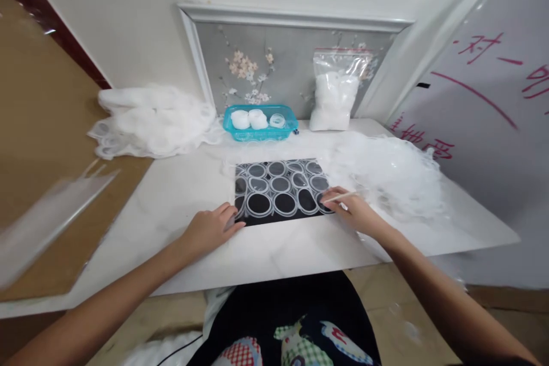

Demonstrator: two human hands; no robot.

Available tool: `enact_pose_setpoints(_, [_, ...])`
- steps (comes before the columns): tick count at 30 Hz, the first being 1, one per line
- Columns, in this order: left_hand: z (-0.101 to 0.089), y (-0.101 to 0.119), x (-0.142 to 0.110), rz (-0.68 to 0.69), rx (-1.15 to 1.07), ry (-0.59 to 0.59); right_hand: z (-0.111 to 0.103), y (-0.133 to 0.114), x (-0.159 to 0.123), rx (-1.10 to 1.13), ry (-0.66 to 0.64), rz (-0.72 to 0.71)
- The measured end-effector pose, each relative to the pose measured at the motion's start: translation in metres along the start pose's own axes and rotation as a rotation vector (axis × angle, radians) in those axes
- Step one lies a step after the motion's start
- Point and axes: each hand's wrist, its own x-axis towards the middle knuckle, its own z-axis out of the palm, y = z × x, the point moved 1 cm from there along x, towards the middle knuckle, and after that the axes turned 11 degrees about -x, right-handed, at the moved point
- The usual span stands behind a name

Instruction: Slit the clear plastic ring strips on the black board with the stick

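A clear sheet patterned with white rings (281,184) lies over a black rectangle (266,219) on the white table. My left hand (213,227) rests at the near left corner, fingers bent and thumb apart, touching the edge of the sheet. At the near right corner my right hand (349,211) pinches a thin white stick (341,197), its fingertips close to the last ring of the front row. To the right, beside my right hand, spreads a loose heap of translucent white ring-cut sheets (390,174).
A blue tray (260,136) holding white ring bundles stands behind the sheet. Right of it a zip bag (337,97) of white pieces leans on a framed floral panel (295,40). More white sheets (156,123) are piled at the back left. A whiteboard (484,126) stands right.
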Motion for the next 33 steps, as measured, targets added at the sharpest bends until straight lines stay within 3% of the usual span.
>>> enact_pose_setpoints(6, [-0.004,-0.005,-0.013,0.007,-0.086,-0.024,-0.005,0.004,-0.011,-0.279,-0.089,-0.05])
enact_pose_setpoints(8, [-0.007,-0.005,-0.017,0.043,-0.046,0.026,-0.007,0.01,-0.01,-0.305,-0.097,-0.032])
enact_pose_setpoints(13, [-0.011,-0.004,-0.024,0.134,0.096,0.224,-0.012,0.022,0.005,-0.228,-0.103,0.186])
enact_pose_setpoints(17, [-0.008,-0.001,-0.023,0.163,0.162,0.141,-0.01,0.003,0.031,-0.092,0.059,0.211])
enact_pose_setpoints(20, [-0.007,0.006,-0.018,0.164,0.224,0.066,0.01,-0.038,0.063,0.124,0.134,0.137])
enact_pose_setpoints(23, [-0.006,0.016,-0.01,0.156,0.253,0.029,0.045,-0.086,0.101,0.316,0.063,-0.016])
enact_pose_setpoints(26, [-0.001,0.023,-0.005,0.175,0.245,0.001,0.077,-0.119,0.133,0.41,0.051,-0.114])
enact_pose_setpoints(29, [0.007,0.023,-0.005,0.159,0.211,-0.022,0.099,-0.129,0.146,0.401,0.026,-0.128])
enact_pose_setpoints(33, [0.013,0.017,-0.007,0.122,0.156,-0.031,0.111,-0.125,0.142,0.403,0.033,-0.089])
